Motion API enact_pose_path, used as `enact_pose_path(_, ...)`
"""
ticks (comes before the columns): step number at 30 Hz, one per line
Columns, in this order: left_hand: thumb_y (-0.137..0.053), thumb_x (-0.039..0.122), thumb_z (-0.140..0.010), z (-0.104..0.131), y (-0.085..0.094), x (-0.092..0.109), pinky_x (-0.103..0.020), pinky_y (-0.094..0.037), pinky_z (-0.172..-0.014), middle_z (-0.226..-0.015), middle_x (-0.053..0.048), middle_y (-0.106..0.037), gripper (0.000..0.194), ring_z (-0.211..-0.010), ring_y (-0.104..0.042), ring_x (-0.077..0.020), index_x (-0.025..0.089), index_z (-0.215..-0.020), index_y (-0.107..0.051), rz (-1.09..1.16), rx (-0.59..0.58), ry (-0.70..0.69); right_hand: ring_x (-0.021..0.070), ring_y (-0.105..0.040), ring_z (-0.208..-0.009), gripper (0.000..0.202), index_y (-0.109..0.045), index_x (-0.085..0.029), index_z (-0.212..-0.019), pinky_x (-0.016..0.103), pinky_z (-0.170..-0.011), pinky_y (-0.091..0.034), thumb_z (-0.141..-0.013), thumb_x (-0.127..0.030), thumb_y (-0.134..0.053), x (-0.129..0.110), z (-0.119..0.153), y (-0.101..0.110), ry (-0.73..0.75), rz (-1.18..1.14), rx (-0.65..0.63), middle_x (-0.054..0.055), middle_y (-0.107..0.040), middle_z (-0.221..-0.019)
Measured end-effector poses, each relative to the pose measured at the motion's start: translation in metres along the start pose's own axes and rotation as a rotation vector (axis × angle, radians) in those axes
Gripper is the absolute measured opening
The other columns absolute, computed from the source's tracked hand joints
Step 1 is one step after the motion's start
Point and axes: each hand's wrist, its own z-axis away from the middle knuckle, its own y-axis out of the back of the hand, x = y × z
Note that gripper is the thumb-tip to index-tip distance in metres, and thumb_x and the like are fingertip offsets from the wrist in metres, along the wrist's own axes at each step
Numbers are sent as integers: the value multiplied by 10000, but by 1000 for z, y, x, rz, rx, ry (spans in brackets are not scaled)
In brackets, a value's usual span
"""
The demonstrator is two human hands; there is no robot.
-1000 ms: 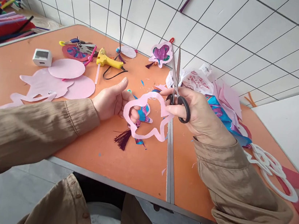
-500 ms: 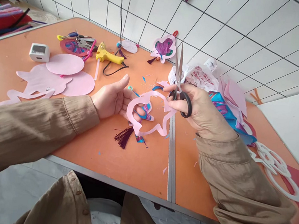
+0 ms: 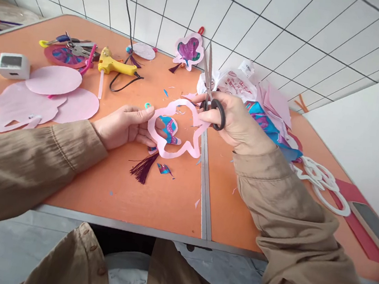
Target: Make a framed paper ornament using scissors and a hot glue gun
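Observation:
A pink cut-out frame [image 3: 167, 151] with a wavy outline is held up between both hands over the orange table [image 3: 163, 208]. My left hand [image 3: 128, 127] pinches its left edge between thumb and fingers. My right hand [image 3: 234, 122] holds the frame's upper right part and also black-handled scissors [image 3: 218, 114], whose blades point up. Through the frame's opening shows a blue and purple patterned piece [image 3: 169, 127]. A dark purple tassel [image 3: 144, 168] and a small patterned scrap [image 3: 164, 169] lie just below it.
At the left are pink shapes [image 3: 80, 106], a white box [image 3: 13, 66], keys [image 3: 83, 49] and a yellow glue gun [image 3: 117, 65]. A pink butterfly-like ornament [image 3: 189, 51] leans by the wall. White rings [image 3: 334, 198] and a phone-like slab [image 3: 377, 227] are at the right.
My left thumb has come down onto the frame's left edge, and the hand now grips it. The view has shifted right, so the table items appear further left.

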Motion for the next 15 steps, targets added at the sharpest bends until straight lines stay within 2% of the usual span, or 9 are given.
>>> enact_pose_path(3, -784, 397, -756, 1, -1, 1, -285, -633, -662, -861, -145, -776, 329, -753, -750, -232, 93, -878, -752, -12, 11, -16, 100, -465, -653, 243, -667, -190, -881, 242, -539, -354, -664, -85, -633, 0, 0, -1, -34, -84, -50, -16, -574, -749)
enact_pose_path(7, -856, 307, -680, 3, -4, 2, -275, -640, -618, -826, -131, -777, 291, -705, -747, -224, 84, -840, -759, -14, 61, -20, 103, -472, -646, 278, -668, -180, -888, 235, -519, -365, -627, -92, -632, 2, -1, -1, -43, -122, -53, -7, -573, -756)
enact_pose_path(11, -838, 241, -709, 4, -6, 1, -248, -626, -557, -734, -112, -765, 218, -601, -727, -195, 77, -825, -753, -14, 119, -25, 111, -458, -630, 269, -686, -190, -863, 232, -501, -369, -618, -91, -635, 5, -3, -1, -26, -155, -62, -15, -537, -674)
enact_pose_path(15, -789, 226, -766, 5, -7, 2, -252, -619, -540, -685, -107, -753, 167, -563, -717, -189, 72, -809, -745, 12, 156, -12, 99, -481, -621, 254, -702, -214, -815, 234, -482, -362, -612, -73, -645, 8, -4, -3, -20, -158, -37, 1, -619, -818)
